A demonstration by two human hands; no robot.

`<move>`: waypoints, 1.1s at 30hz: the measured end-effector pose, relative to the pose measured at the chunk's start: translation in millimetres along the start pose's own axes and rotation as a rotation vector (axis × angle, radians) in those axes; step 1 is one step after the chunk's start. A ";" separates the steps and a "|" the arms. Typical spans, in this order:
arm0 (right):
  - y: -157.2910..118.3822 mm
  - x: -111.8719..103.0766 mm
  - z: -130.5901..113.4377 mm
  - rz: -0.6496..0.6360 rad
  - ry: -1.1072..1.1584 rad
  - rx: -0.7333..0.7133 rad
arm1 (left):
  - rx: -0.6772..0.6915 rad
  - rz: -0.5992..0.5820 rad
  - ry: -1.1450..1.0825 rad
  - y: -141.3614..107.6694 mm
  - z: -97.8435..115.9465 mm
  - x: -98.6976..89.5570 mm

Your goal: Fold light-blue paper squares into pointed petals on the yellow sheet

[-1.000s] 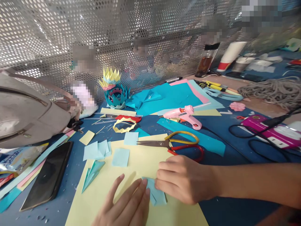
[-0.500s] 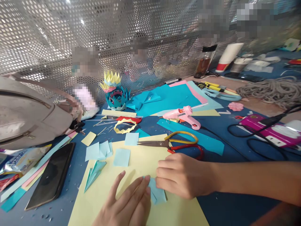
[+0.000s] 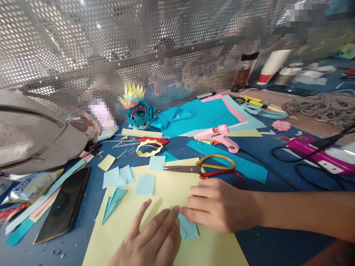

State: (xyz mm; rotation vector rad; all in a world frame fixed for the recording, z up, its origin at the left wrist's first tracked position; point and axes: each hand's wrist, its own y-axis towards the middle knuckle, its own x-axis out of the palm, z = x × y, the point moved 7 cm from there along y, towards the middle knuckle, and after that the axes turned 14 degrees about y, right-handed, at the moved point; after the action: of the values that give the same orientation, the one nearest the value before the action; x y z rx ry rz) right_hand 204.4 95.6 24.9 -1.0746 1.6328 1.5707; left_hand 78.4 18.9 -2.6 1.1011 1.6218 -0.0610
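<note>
1. The folded light-blue paper (image 3: 190, 226) is lying on the yellow sheet (image 3: 104, 245) over the desk (image 3: 259, 245), between the two hands; from it, the left hand (image 3: 154, 236) is sitting at 8 to 9 o'clock and the right hand (image 3: 217, 205) at 2 o'clock.
2. Its visible part is running from 10 to 4 o'clock; fingers are covering the rest, so the full long axis is hidden. Neither hand is standing clearly nearer, since both are touching it.
3. The left hand is stretching its fingers across the paper's left part, one finger spreading off toward 12 o'clock. The right hand is curling its fingers at the upper edge; whether it is pinching, I cannot tell. The fingertips are almost meeting.
4. The scissors (image 3: 191, 169) are lying at 12 o'clock, their tips pointing to 9.
5. Far off at 1 o'clock, the bottle (image 3: 242, 77) is holding something brown; the white cup (image 3: 274, 62) is tilting, its inside not showing.
6. Toward 10 o'clock, the bag (image 3: 33, 129) is hiding its contents.
</note>
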 end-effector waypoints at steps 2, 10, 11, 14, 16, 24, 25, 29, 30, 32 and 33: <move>0.3 -0.6 3.2 -0.023 0.017 0.042 | 0.029 -0.029 0.008 0.2 1.3 -0.1; 0.6 0.1 3.3 -0.349 0.147 0.039 | 0.185 -0.115 0.058 -0.3 -1.6 -1.0; 0.3 0.3 3.5 -0.342 0.140 0.043 | 0.199 -0.118 0.060 -0.9 -0.9 -1.2; -1.1 2.1 6.3 -0.249 0.110 0.057 | 0.138 -0.119 0.041 -3.0 -0.9 -0.2; -2.1 3.7 5.7 -0.183 0.098 0.020 | 0.076 -0.108 0.023 -4.7 -0.2 1.3; -3.6 8.2 15.6 -0.163 0.199 0.166 | 0.007 0.009 -0.015 -2.0 2.3 -3.2; -4.1 8.4 17.0 -0.149 0.223 0.192 | 0.005 0.016 -0.018 -1.1 2.2 -4.4; -4.7 9.3 16.3 -0.112 0.271 0.226 | 0.009 0.026 -0.003 0.1 2.3 -6.6; -4.2 9.3 14.2 -0.113 0.268 0.214 | 0.008 0.030 -0.001 0.0 2.1 -6.8; -2.9 9.9 11.4 -0.129 0.273 0.213 | -0.005 0.048 -0.012 -0.1 0.7 -7.4; -2.1 10.2 11.0 -0.136 0.283 0.223 | -0.003 0.051 -0.019 0.0 0.5 -7.2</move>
State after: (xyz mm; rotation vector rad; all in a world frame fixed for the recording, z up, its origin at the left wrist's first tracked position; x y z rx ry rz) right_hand 200.3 105.2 13.9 -1.2998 1.8265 1.1577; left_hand 78.5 14.2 2.9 1.1351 1.5754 -0.0355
